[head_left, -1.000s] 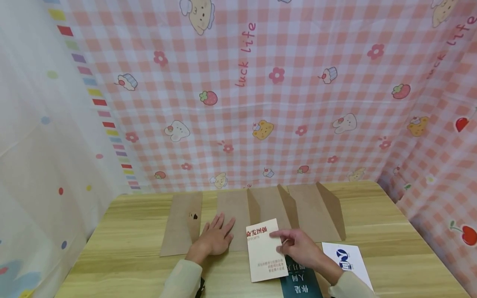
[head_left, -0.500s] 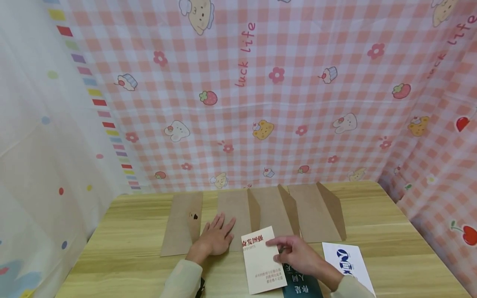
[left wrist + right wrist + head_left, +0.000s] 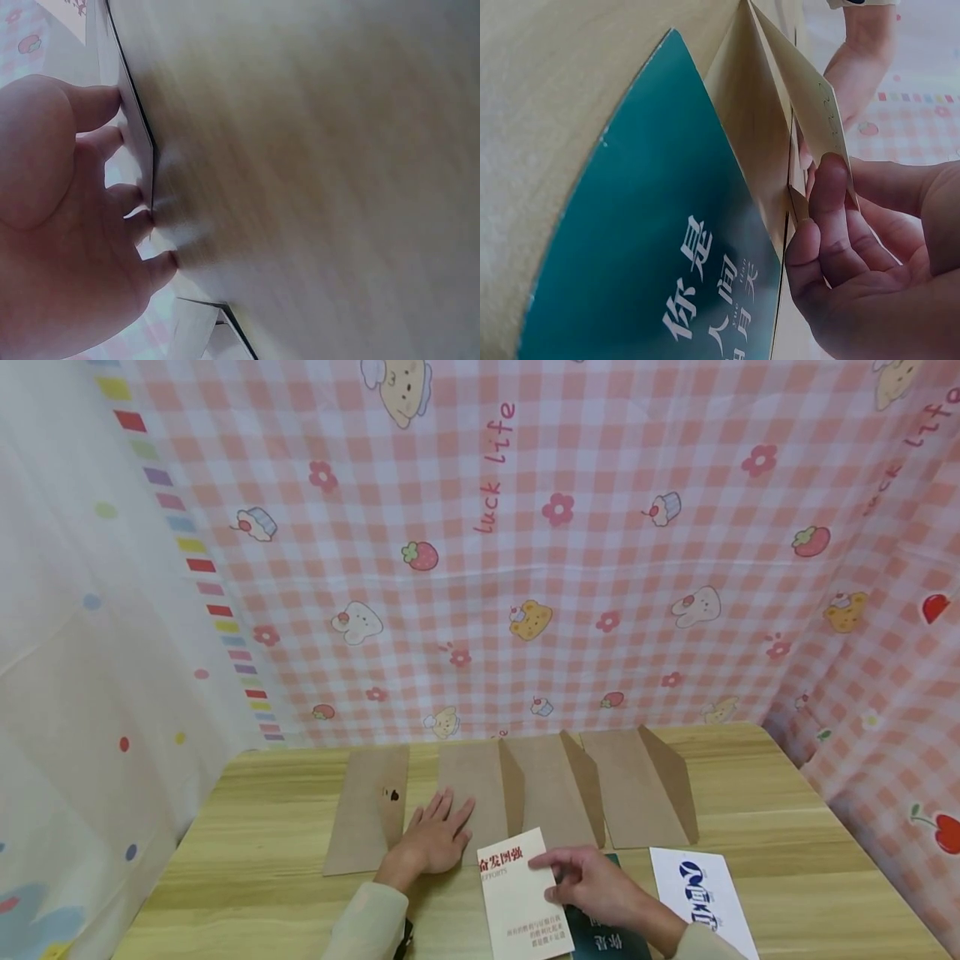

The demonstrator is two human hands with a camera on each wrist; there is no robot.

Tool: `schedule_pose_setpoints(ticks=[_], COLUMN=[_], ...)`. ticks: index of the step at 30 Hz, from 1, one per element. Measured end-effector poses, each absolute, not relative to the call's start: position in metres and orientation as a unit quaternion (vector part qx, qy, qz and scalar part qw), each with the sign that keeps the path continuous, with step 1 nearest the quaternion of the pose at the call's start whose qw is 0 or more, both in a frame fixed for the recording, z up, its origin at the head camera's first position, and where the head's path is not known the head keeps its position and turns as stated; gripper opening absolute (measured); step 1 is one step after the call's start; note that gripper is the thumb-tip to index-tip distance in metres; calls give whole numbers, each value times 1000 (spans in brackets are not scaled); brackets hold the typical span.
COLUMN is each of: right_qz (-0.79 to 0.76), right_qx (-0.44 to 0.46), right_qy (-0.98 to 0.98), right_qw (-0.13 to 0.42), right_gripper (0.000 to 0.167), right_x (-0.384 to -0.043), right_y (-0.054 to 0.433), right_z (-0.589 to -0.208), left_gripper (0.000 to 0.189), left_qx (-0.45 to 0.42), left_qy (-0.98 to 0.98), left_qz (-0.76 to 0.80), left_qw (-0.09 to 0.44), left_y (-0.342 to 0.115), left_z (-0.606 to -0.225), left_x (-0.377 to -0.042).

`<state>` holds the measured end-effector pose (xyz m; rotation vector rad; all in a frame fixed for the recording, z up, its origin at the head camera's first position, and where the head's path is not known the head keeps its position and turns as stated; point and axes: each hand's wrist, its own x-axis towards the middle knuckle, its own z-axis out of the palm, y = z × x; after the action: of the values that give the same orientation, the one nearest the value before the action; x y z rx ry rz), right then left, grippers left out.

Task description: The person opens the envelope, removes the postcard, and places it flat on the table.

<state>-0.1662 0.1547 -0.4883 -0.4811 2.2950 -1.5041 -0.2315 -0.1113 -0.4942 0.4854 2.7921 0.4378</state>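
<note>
Looks like matt paper for envelope [image 3: 483, 793] under left hand [image 3: 435, 842] and card [image 3: 521, 893] in right hand [image 3: 592, 883]; smooth wood for counter [image 3: 247, 843].

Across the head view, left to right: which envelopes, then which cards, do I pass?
Dark-marked envelope → second envelope → third envelope → rightmost envelope; then cream card with red lettering → teal card → white card with blue print.

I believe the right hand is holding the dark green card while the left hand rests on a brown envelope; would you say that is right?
Not quite: the head view shows the right hand holding the red-lettered cream card, while the dark green card lies on the table. The left hand does rest on a brown envelope.
</note>
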Motion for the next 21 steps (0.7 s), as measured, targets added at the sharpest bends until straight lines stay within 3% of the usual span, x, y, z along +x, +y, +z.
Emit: schedule_pose_setpoints(ticks=[21], right_qz=[-526], right_qx=[-192], right_qy=[810], right_qw=[172], right_gripper=[34], right_x=[-157], right_y=[145], right_z=[-497], left_gripper=[54], left_qx=[168], left_qy=[965], left_qz=[148], left_qw=[138], left_y=[-111], left_z=[-493], left_x=[-231])
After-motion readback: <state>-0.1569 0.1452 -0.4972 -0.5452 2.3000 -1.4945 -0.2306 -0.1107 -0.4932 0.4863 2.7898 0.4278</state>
